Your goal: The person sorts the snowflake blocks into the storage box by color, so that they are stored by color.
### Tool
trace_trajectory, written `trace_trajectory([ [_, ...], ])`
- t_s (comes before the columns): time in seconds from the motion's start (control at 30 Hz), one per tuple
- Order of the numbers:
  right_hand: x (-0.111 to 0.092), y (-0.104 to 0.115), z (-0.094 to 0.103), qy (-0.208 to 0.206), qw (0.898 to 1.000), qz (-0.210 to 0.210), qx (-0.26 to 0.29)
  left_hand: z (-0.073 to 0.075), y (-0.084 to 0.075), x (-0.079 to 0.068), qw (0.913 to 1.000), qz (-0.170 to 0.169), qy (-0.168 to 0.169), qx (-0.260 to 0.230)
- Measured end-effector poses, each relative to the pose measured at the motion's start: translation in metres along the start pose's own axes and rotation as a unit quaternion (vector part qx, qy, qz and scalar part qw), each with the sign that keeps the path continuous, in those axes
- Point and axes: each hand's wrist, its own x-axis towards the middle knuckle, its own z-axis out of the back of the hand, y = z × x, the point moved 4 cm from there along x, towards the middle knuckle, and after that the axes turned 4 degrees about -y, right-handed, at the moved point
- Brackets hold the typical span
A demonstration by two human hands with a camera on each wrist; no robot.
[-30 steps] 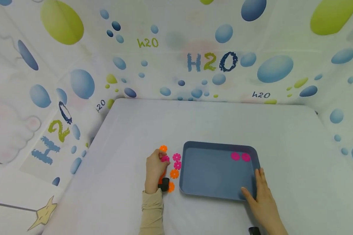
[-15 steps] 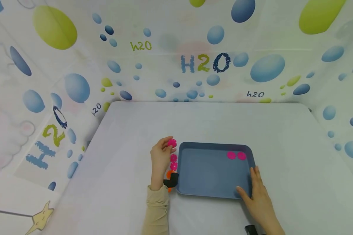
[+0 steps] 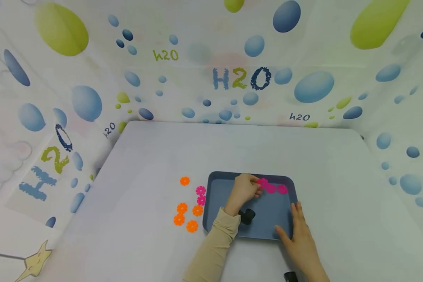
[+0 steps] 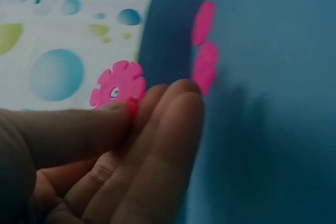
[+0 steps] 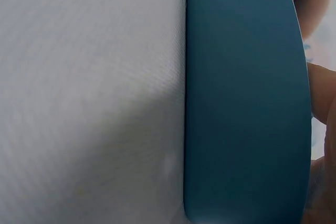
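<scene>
The left grip point(image 3: 246, 190) pinches a pink disc point(image 4: 128, 83) over the far side of the tray point(image 3: 268, 221), two flat pink pieces point(image 3: 282, 189) just right of it. The right grip point(image 3: 301, 233), fingers extended, rests against the tray.

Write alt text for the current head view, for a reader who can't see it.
A person's left hand pinches a pink flower-shaped disc near the far rim of a blue-gray tray holding two pink discs; the right hand is at the tray's right edge. Left of the tray, two more pink discs and five orange discs lie on a white table.
</scene>
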Motion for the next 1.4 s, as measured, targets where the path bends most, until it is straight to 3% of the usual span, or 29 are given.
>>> trace_trajectory([
  [0.17,-0.001,0.005,-0.005,0.005,1.000,0.005,-0.008,-0.013,0.018,0.003,0.9986,0.053,-0.001,0.003],
  [0.53,-0.002,0.004,-0.003,0.001,1.000,-0.004,-0.013,-0.009,0.030,0.008,0.9958,0.091,-0.009,-0.005],
  [0.7,-0.002,0.004,-0.001,0.007,1.000,-0.018,-0.002,-0.010,0.030,0.008,0.9962,0.083,-0.006,0.028],
  [0.83,0.000,0.003,0.000,0.011,0.999,-0.029,0.006,-0.002,0.024,0.002,0.9972,0.033,0.001,0.067],
  [0.93,0.000,0.004,0.001,0.007,1.000,-0.027,0.010,0.017,0.011,-0.005,0.9978,-0.023,0.012,0.062],
  [1.03,0.000,0.006,0.002,0.003,1.000,-0.017,0.016,0.052,0.001,-0.010,0.9983,-0.056,-0.001,0.015],
  [1.13,-0.001,0.006,0.001,-0.001,1.000,-0.009,0.016,0.095,0.003,-0.015,0.9973,-0.039,-0.055,-0.029],
  [1.23,-0.002,0.004,0.000,0.001,1.000,-0.009,0.017,0.131,0.021,-0.020,0.9929,-0.013,-0.113,-0.037],
  [1.3,-0.002,0.004,0.000,0.004,1.000,-0.012,0.020,0.146,0.037,-0.023,0.9917,0.012,-0.124,-0.030],
  [1.4,-0.001,0.002,0.001,0.009,1.000,-0.013,0.023,0.155,0.063,-0.028,0.9929,0.037,-0.113,-0.002],
])
